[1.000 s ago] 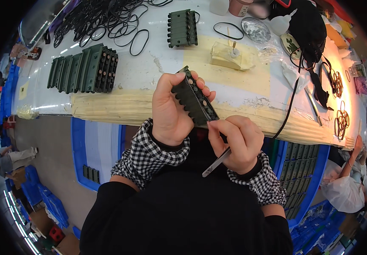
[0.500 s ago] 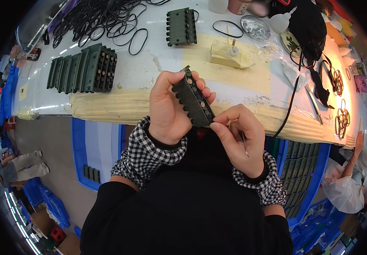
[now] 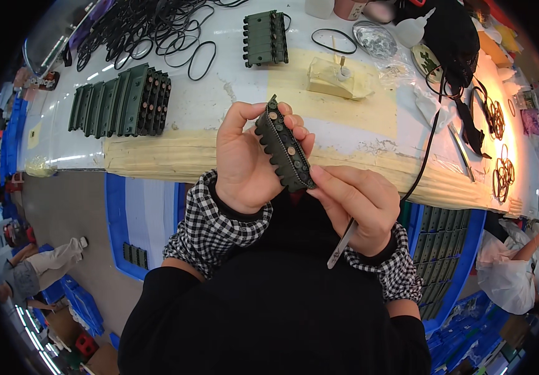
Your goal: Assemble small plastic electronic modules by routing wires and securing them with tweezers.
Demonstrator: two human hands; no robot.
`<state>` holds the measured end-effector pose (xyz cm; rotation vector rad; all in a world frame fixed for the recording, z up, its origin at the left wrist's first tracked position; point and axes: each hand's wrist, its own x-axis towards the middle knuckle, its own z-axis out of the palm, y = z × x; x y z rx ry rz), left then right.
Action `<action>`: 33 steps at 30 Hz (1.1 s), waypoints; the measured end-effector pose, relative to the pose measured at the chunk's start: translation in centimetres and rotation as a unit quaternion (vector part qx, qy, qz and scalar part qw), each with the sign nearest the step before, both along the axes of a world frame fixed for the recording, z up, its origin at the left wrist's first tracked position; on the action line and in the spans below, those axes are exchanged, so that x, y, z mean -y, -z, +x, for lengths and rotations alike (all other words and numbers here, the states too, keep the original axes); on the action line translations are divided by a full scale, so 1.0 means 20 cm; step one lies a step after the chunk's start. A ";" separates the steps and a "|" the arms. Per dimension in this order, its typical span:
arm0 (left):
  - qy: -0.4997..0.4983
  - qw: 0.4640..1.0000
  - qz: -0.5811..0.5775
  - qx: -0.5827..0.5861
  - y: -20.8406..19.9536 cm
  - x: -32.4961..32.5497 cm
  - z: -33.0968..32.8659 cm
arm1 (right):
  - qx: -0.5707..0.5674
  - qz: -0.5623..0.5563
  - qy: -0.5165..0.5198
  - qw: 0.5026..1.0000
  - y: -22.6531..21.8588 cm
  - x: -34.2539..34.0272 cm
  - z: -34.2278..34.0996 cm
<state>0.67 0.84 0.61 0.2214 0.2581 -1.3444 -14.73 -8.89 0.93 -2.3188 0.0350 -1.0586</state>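
My left hand (image 3: 244, 159) is closed around a dark green toy tank track piece (image 3: 288, 156) with a ribbed edge and a row of small round wheels, some with copper-coloured centres. The piece is tilted, its upper end leaning left. At its lower end, the thumb and fingertips of my right hand (image 3: 360, 200) press together against the corner. Metal tweezers (image 3: 342, 245) are tucked in that same hand, their flat end pointing down toward my body; their tips are hidden. Whether the right fingertips also pinch a small part cannot be seen.
Similar green pieces stand in a row (image 3: 119, 103) at left and a smaller group (image 3: 265, 39) farther back. Black rubber loops (image 3: 150, 31) lie heaped. A taped yellowish block (image 3: 335, 80) sits beyond my hands. Blue crates (image 3: 116, 231) flank me below the table edge (image 3: 163, 156).
My right hand has turned and shifted slightly right, so the tweezers' flat end now sticks out below it. The green piece has rolled a little, showing more of its wheeled side.
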 end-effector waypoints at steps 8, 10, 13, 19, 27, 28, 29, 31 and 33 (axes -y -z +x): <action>0.033 0.998 -0.043 -0.008 0.01 0.00 -0.03 | -0.060 0.184 -0.028 0.981 -0.03 -0.04 -0.03; 0.027 0.998 -0.047 0.022 0.00 0.00 -0.03 | -0.051 0.175 -0.049 0.982 -0.08 -0.02 -0.03; 0.024 0.998 -0.037 0.046 -0.01 0.01 -0.03 | -0.105 0.239 -0.047 0.964 -0.08 -0.01 -0.05; 0.033 0.996 -0.083 -0.003 0.03 0.02 -0.03 | -0.064 0.138 -0.034 0.988 -0.04 -0.01 -0.04; 0.001 0.991 -0.064 0.121 0.00 0.02 -0.03 | -0.087 0.174 -0.042 0.980 -0.08 0.01 -0.05; 0.000 0.987 -0.069 0.145 0.01 0.02 -0.02 | -0.086 0.175 -0.035 0.980 -0.08 0.01 -0.05; -0.001 0.983 -0.071 0.170 0.01 0.02 -0.02 | -0.085 0.177 -0.030 0.980 -0.08 0.01 -0.05; 0.000 0.979 -0.071 0.189 0.00 0.01 -0.02 | -0.080 0.179 -0.017 0.980 -0.07 0.01 -0.05; 0.000 0.976 -0.070 0.205 0.00 0.01 -0.03 | -0.086 0.176 -0.020 0.980 -0.07 0.02 -0.06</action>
